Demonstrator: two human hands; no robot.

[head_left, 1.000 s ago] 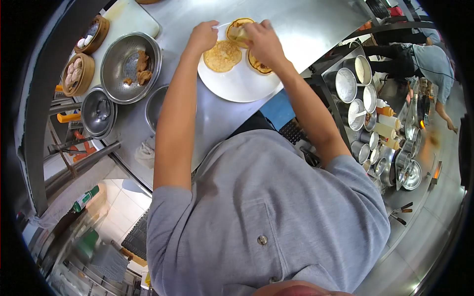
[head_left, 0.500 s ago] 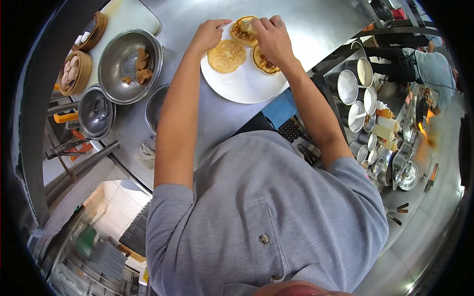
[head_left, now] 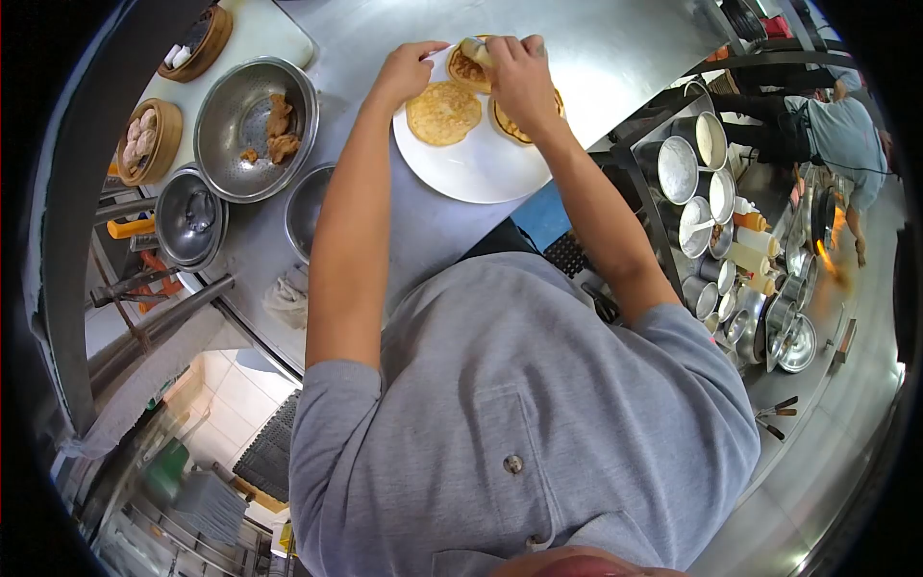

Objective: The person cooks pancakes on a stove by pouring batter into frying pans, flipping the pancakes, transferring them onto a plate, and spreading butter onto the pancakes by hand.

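Three round pancakes lie on a white plate (head_left: 471, 183). The plain golden pancake (head_left: 444, 113) is at the left of it. A second, browner pancake (head_left: 468, 72) sits at the far side, and a third pancake (head_left: 514, 127) is partly covered by my right hand (head_left: 524, 85). That hand is closed on a small pale yellow piece (head_left: 474, 48), whose kind I cannot make out, over the far pancake. My left hand (head_left: 406, 72) is closed at the plate's upper left rim, thumb and fingers pinching its edge.
Left on the steel counter (head_left: 356, 24) stand a colander (head_left: 226, 144) with brown food pieces, smaller metal bowls (head_left: 187, 216) and bamboo steamers (head_left: 154, 144). To the right are several metal pots (head_left: 676, 171) and squeeze bottles (head_left: 750, 260). A co-worker (head_left: 846, 144) stands near a flame.
My right hand has shifted slightly left with the pale piece over the far pancake. My left hand stays at the plate's rim. The co-worker's arm has moved.
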